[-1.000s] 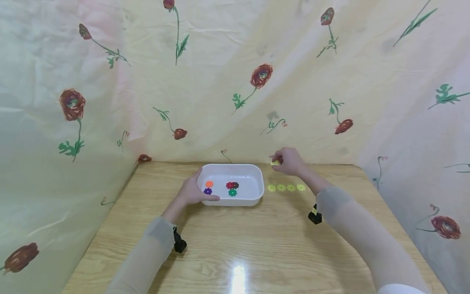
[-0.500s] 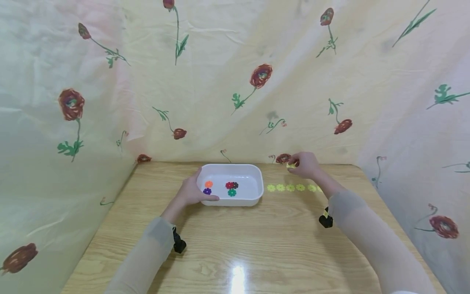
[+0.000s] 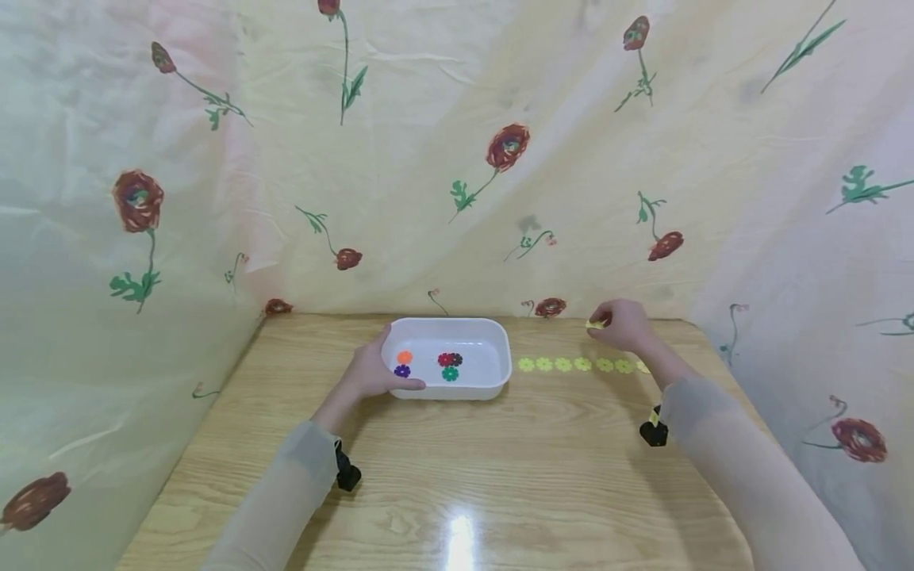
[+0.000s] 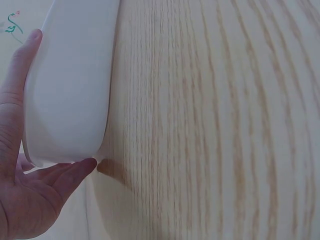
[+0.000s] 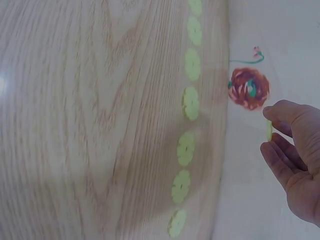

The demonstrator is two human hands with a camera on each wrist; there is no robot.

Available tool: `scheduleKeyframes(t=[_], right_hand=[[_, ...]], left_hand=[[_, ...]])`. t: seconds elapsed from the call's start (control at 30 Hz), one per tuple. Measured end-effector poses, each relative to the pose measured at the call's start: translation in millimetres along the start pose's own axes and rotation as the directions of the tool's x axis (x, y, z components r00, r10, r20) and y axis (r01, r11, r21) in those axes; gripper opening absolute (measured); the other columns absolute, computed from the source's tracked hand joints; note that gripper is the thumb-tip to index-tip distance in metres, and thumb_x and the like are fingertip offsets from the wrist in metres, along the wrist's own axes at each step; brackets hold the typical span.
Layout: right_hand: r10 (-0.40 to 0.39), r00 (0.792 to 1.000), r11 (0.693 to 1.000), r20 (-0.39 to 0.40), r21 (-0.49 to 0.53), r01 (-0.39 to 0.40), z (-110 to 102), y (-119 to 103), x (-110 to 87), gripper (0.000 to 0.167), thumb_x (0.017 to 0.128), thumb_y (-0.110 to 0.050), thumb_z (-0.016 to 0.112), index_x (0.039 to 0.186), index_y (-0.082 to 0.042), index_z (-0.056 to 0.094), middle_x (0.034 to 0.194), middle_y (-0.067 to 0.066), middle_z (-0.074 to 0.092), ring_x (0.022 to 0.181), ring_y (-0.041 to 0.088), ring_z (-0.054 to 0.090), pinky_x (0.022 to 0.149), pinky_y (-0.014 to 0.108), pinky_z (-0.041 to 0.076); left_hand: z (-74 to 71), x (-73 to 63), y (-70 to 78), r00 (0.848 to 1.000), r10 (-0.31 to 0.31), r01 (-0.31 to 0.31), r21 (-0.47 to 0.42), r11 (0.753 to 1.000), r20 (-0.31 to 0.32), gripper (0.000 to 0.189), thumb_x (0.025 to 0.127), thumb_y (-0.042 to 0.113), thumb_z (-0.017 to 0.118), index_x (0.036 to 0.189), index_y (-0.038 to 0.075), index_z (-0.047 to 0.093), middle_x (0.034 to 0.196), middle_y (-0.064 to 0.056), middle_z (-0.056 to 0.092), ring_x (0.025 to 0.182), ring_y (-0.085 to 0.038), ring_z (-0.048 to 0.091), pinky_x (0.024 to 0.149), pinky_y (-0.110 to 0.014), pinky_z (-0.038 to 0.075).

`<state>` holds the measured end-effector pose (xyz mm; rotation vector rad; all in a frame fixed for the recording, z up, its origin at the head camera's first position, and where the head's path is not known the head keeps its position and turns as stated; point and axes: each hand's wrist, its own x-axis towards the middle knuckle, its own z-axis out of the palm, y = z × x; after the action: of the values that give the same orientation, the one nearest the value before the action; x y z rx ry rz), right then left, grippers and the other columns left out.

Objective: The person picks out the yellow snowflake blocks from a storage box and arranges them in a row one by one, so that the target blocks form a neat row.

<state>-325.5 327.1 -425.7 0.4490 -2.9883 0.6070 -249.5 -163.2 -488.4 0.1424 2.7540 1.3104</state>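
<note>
My left hand [image 3: 371,369] grips the left end of a white plastic tub [image 3: 489,392], thumb along its front side. In the left wrist view, the fingers of that hand [image 4: 30,195] spread against the end wall of the tub [image 4: 75,90]. My right hand [image 3: 623,325] pinches a yellow flower-shaped plastic disc [image 3: 594,324] behind a row of matching discs [image 3: 563,365]. Seen from the right wrist, this disc [image 5: 269,130] stands edge-on between thumb and fingers of the hand [image 5: 295,160]. The right end of the row is partly covered by the right forearm in the head view.
Inside the tub lie an orange disc [image 3: 405,358], a purple disc [image 3: 402,371], a green disc [image 3: 450,373] and a red disc [image 3: 446,359] overlapping a dark one. A flower-printed cloth [image 3: 428,159] rises behind and beside the wooden table [image 3: 500,476].
My right hand has moved steadily to the right behind the row, carrying the yellow disc and uncovering more of the laid discs. My left hand and the tub have stayed in place.
</note>
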Motion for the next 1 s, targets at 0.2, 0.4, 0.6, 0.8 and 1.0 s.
scheduleKeyframes(t=[0.2,0.4,0.6,0.8,1.0], right_hand=[[0.037,0.999,0.999,0.017,-0.006,-0.037,-1.8,17.9,-5.9,0.024,0.093,-0.017,0.078,0.103,0.004,0.077,0.102,0.024,0.077,0.095,0.041,0.072,0.091,0.060,0.056],[0.081,0.996,0.997,0.039,-0.002,-0.081,-6.8,29.9,-17.2,0.025,0.094,-0.017,0.076,0.105,0.006,0.075,0.106,0.027,0.075,0.097,0.043,0.071,0.091,0.060,0.056],[0.079,0.996,0.996,0.046,-0.039,-0.077,-11.3,41.6,-23.6,0.028,0.093,-0.019,0.076,0.105,0.006,0.075,0.106,0.027,0.076,0.097,0.042,0.071,0.090,0.060,0.056],[0.117,0.992,0.992,0.053,-0.054,-0.115,-17.5,53.4,-28.1,0.030,0.093,-0.019,0.075,0.107,0.008,0.074,0.107,0.028,0.075,0.099,0.043,0.070,0.091,0.060,0.055],[0.128,0.991,0.991,0.049,-0.056,-0.126,-18.5,72.7,-36.6,0.029,0.093,-0.019,0.074,0.103,0.008,0.074,0.104,0.029,0.074,0.096,0.044,0.069,0.089,0.060,0.054]], left_hand=[[1.6,0.0,-1.5,1.000,0.010,-0.010,0.007,1.000,0.000,0.130,0.072,0.043,0.098,0.171,0.013,0.020,0.165,-0.015,0.045,0.143,-0.036,0.051,0.119,-0.061,0.043],[1.2,1.3,-0.9,1.000,0.015,-0.015,0.016,1.000,-0.010,0.130,0.071,0.045,0.099,0.171,0.014,0.021,0.164,-0.014,0.047,0.141,-0.036,0.052,0.119,-0.061,0.044],[-0.1,1.9,-2.2,1.000,0.008,-0.007,0.034,0.999,-0.003,0.132,0.070,0.047,0.098,0.171,0.014,0.020,0.165,-0.014,0.045,0.142,-0.036,0.051,0.119,-0.061,0.043],[-0.2,1.4,-1.9,1.000,0.007,-0.007,0.014,1.000,-0.002,0.130,0.070,0.045,0.099,0.171,0.015,0.021,0.164,-0.014,0.047,0.142,-0.036,0.052,0.118,-0.061,0.044],[0.5,2.5,-1.7,1.000,-0.002,0.002,0.017,1.000,-0.003,0.131,0.071,0.046,0.098,0.171,0.015,0.019,0.167,-0.014,0.044,0.145,-0.036,0.049,0.120,-0.062,0.042]])
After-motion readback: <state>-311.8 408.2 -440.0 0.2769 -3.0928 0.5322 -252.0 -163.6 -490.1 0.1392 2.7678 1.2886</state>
